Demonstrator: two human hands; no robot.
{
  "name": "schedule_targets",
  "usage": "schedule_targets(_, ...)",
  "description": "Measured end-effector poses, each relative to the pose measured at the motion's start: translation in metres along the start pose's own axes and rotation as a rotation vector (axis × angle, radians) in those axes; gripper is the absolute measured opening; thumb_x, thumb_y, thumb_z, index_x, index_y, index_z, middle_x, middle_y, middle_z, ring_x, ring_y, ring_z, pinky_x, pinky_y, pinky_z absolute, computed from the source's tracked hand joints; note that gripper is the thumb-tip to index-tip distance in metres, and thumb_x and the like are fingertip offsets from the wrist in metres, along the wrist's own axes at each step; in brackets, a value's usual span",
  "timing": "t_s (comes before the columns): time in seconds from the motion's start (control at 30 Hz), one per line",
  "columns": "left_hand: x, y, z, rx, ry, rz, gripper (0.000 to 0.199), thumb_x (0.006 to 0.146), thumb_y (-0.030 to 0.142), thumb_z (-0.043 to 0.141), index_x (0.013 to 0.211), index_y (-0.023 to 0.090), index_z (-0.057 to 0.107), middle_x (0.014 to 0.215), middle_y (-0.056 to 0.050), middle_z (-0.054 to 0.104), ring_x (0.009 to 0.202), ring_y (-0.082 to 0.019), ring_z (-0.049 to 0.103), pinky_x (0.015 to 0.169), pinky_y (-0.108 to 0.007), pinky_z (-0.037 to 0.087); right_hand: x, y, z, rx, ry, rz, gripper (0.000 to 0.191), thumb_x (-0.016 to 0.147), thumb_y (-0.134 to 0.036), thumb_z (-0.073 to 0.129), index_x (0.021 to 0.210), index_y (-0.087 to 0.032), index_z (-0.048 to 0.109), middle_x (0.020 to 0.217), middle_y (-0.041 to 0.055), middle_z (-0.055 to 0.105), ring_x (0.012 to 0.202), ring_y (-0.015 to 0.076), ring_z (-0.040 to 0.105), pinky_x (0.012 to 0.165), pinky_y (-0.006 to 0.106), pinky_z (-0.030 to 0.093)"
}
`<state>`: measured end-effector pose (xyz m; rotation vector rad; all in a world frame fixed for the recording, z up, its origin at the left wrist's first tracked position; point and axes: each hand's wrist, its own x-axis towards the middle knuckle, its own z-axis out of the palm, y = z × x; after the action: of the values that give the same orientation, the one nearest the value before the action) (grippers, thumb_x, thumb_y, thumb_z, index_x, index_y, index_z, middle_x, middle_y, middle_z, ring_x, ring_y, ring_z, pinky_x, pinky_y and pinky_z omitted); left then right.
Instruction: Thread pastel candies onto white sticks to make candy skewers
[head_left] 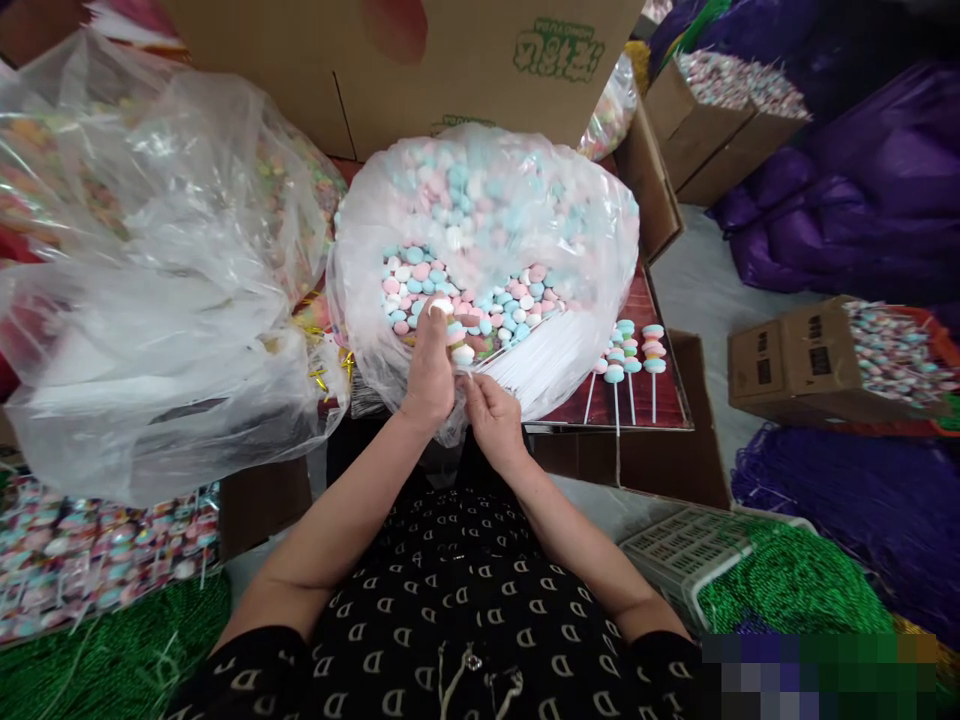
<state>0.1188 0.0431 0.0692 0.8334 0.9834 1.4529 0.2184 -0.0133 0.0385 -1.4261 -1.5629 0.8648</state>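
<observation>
My left hand (435, 360) is wrapped round a stack of pastel candies (463, 354) with a white one at the top. Just to the right, my right hand (491, 410) pinches at the lower end of the stack, where a thin white stick seems to enter; my fingers mostly hide it. Both hands are at the near edge of a clear plastic bag (622, 240) full of pink, blue and white candies (517, 300). A bundle of white sticks (536, 360) lies in the bag's front right. Several finished candy skewers (654, 350) rest on the red tabletop (667, 400).
A large cardboard box (465, 60) stands behind the bag. At left is another plastic bag (150, 220) of colourful candies. Boxes of wrapped candies (787, 360) stand on the floor at right, near a crate (682, 550) with green strands (795, 580). Wrapped skewers (97, 560) fill the lower left.
</observation>
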Motion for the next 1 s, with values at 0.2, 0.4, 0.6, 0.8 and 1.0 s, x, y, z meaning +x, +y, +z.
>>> schedule_targets(0.2, -0.011, -0.004, 0.005, 0.000, -0.040, 0.000, 0.087, 0.085, 0.050, 0.086, 0.155, 0.034, 0.037, 0.108, -0.003, 0.075, 0.094, -0.019, 0.076, 0.082, -0.030, 0.060, 0.013, 0.007, 0.003, -0.161, 0.104, -0.059, 0.042, 0.104, -0.048, 0.046, 0.106, -0.020, 0.077, 0.083, 0.0077, 0.078, 0.073, 0.0222, 0.069, 0.069, 0.031, 0.051)
schedule_targets(0.4, -0.011, -0.005, 0.004, 0.032, -0.040, -0.049, 0.061, 0.095, 0.043, 0.071, 0.148, 0.028, 0.044, 0.100, -0.002, 0.080, 0.087, -0.018, 0.079, 0.080, -0.030, 0.063, 0.007, 0.009, 0.010, -0.267, 0.082, -0.066, 0.041, 0.106, -0.044, 0.044, 0.118, -0.021, 0.076, 0.096, 0.0112, 0.082, 0.080, 0.0251, 0.075, 0.070, 0.031, 0.053)
schedule_targets(0.6, -0.013, -0.004, 0.001, -0.086, -0.088, -0.102, 0.049, 0.088, 0.044, 0.076, 0.129, 0.025, 0.056, 0.107, -0.006, 0.081, 0.102, -0.025, 0.080, 0.093, -0.039, 0.063, 0.005, 0.011, 0.008, -0.263, 0.115, -0.078, 0.045, 0.108, -0.046, 0.042, 0.119, -0.019, 0.076, 0.094, 0.0121, 0.082, 0.079, 0.0258, 0.076, 0.070, 0.033, 0.055)
schedule_targets(0.8, -0.005, 0.019, -0.008, -0.199, -0.177, -0.130, 0.071, 0.086, 0.058, 0.078, 0.145, 0.028, 0.055, 0.131, -0.011, 0.074, 0.129, -0.029, 0.069, 0.107, -0.044, 0.058, 0.002, 0.015, 0.002, -0.152, 0.138, -0.168, 0.043, 0.109, -0.046, 0.043, 0.120, -0.021, 0.077, 0.100, 0.0098, 0.083, 0.084, 0.0219, 0.077, 0.079, 0.031, 0.059)
schedule_targets(1.0, 0.011, 0.034, -0.003, -0.235, 0.081, -0.124, 0.067, 0.091, 0.077, 0.064, 0.131, 0.024, 0.060, 0.079, 0.000, 0.070, 0.073, -0.017, 0.073, 0.068, -0.029, 0.060, -0.007, 0.006, 0.005, -0.053, 0.033, -0.164, 0.041, 0.108, -0.044, 0.046, 0.116, -0.019, 0.078, 0.087, 0.0066, 0.080, 0.075, 0.0194, 0.073, 0.073, 0.029, 0.057)
